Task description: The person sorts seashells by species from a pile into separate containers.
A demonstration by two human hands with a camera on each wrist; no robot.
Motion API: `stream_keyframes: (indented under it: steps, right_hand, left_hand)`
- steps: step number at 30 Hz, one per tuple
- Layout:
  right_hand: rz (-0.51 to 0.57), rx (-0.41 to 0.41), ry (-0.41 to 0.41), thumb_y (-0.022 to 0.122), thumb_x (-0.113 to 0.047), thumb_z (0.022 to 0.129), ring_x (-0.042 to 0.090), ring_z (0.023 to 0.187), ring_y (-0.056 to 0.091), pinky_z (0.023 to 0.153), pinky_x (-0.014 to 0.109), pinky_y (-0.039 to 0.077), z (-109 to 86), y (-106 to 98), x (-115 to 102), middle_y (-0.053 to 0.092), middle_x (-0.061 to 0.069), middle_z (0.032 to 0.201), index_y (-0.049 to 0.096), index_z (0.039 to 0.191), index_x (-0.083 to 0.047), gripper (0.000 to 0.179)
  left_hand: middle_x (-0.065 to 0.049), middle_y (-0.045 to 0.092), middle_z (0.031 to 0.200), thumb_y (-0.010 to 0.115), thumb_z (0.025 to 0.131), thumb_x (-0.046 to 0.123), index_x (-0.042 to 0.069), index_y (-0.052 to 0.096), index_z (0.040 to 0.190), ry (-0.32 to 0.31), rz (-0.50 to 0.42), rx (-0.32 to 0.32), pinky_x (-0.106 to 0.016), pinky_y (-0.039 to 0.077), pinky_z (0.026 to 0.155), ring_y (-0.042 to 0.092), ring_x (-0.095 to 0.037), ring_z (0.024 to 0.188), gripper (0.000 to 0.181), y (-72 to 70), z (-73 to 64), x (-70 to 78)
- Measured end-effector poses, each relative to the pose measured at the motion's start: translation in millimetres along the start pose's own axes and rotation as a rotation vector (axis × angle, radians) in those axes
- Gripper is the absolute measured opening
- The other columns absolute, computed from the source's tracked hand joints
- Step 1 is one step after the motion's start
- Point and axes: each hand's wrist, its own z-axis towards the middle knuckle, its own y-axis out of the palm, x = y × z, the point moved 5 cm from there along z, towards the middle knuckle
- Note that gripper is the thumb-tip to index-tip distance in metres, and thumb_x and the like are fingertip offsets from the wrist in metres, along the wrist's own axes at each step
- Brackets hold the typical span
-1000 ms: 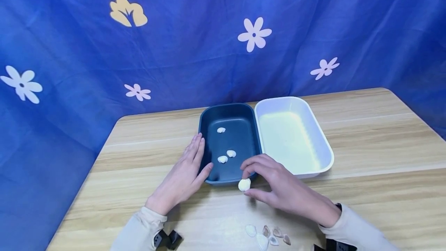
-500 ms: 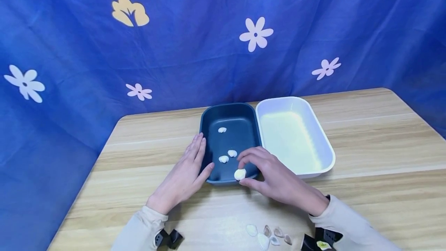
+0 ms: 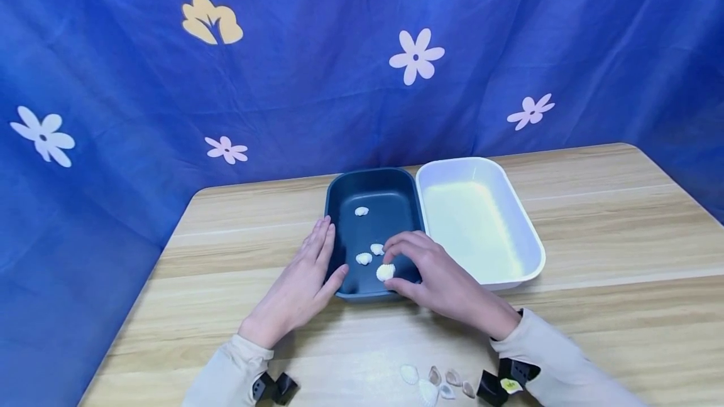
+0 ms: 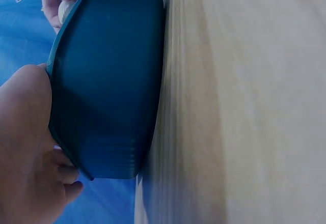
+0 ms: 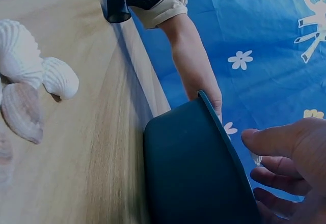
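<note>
My right hand (image 3: 441,278) pinches a white ribbed seashell (image 3: 386,272) between thumb and fingers, above the near end of a dark blue-green tray (image 3: 390,209). In the right wrist view only a sliver of that seashell (image 5: 256,159) shows between thumb and fingers. Three small white seashells lie inside the tray: one seashell (image 3: 361,211) farther back, and a pair nearer, including a seashell (image 3: 364,259) left of the held one. My left hand (image 3: 291,294) rests against the tray's left side with fingers extended, its thumb at the near left corner.
A white tray (image 3: 469,225) stands right beside the dark one. Several seashells lie loose on the wooden table near its front, among them a white seashell (image 3: 427,392) and a brownish seashell (image 5: 23,111). A blue flowered cloth (image 3: 317,80) hangs behind the table.
My right hand has carried the pinched seashell forward and left, from in front of the dark tray's near rim to above its inside. The left hand stays where it was.
</note>
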Motion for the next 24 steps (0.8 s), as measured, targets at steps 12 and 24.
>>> stream_keyframes:
  steps: [12,24]
  right_hand:
    - [0.004,-0.009,0.084,0.079,-0.016,0.081,0.020,0.114,0.052,0.101,0.040,0.045,10.8,3,4,0.061,0.005,0.116,0.064,0.096,-0.011,0.022]
    - [-0.011,-0.018,0.101,0.079,-0.016,0.081,0.022,0.112,0.053,0.098,0.041,0.046,18.0,11,9,0.062,0.006,0.115,0.065,0.096,-0.010,0.021]
  left_hand:
    - [-0.016,0.010,0.160,0.045,0.101,0.040,-0.004,0.021,0.151,0.002,0.015,-0.018,-0.046,0.019,0.117,0.008,-0.026,0.148,0.070,-4.7,2.4,1.6]
    - [-0.018,0.012,0.160,0.045,0.101,0.041,-0.005,0.022,0.150,0.004,0.038,-0.022,-0.046,0.017,0.118,0.009,-0.027,0.147,0.072,-5.9,2.3,1.3]
